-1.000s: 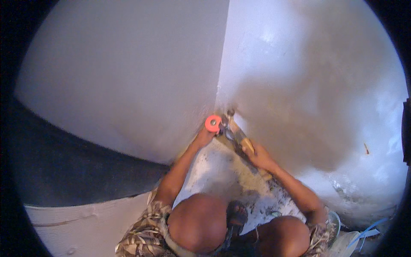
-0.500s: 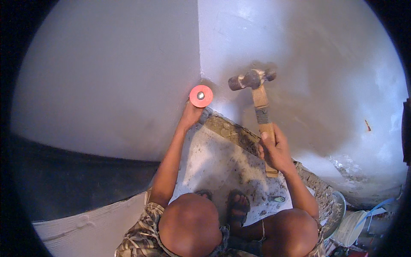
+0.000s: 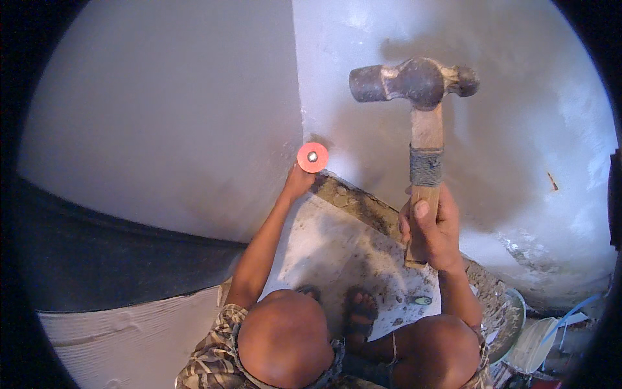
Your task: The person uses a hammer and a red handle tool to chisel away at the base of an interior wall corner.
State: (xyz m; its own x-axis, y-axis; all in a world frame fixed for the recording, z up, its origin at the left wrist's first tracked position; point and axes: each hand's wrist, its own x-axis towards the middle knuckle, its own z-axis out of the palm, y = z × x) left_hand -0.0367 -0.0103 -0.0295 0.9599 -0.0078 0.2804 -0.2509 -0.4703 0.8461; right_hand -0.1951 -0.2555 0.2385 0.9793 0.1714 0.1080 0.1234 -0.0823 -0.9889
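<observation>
Ball-peen hammer [image 3: 426, 126], its wooden handle bound with grey cord [image 3: 426, 166], stands raised in front of the right-hand wall [image 3: 512, 149], head well apart from the chisel [image 3: 313, 157]. The right hand [image 3: 438, 227] wraps the lower handle, thumb laid along it. Near the corner, the left hand [image 3: 300, 181] closes on the chisel just below its round red guard, which shows its metal striking end; most of the fingers are hidden. Beside the chisel, a rough, broken strip [image 3: 359, 204] follows the wall's foot, bordering a pale, debris-strewn floor [image 3: 311, 236]. Nearer the body are 2 sandalled feet [image 3: 361, 308] and 2 bent knees [image 3: 285, 337]; at lower right, a blue strap [image 3: 580, 311] lies by a pale round container [image 3: 532, 343].
</observation>
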